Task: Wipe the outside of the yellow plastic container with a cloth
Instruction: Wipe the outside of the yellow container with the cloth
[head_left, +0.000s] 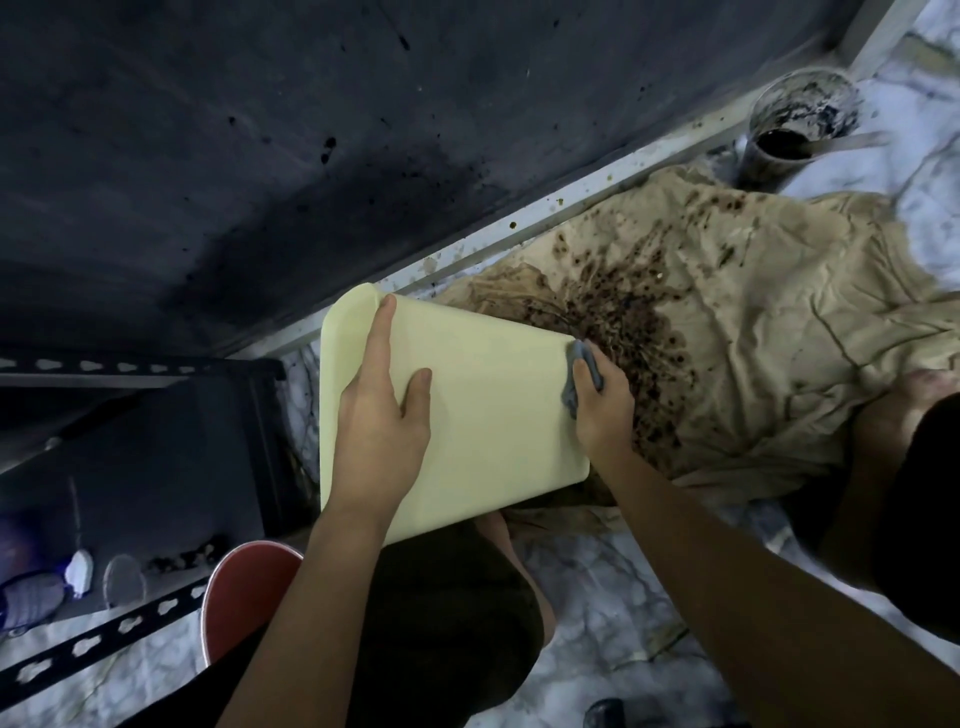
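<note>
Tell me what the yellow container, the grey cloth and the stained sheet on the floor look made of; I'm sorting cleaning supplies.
Yellow container: looks like smooth matte plastic, with an even pale colour and rounded moulded corners.
Grey cloth: soft fabric, bunched in the right hand; the weave is too small to tell.
Stained sheet: probably thin beige cloth, creased, with brown blotches soaked in.

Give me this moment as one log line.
step: wiping | left hand: flat on container | right hand: grips cloth at container's right edge | under: stained sheet

Dark wall (260, 156) blocks left/front; stained sheet (753, 322) at right, low, w/ open room above.
</note>
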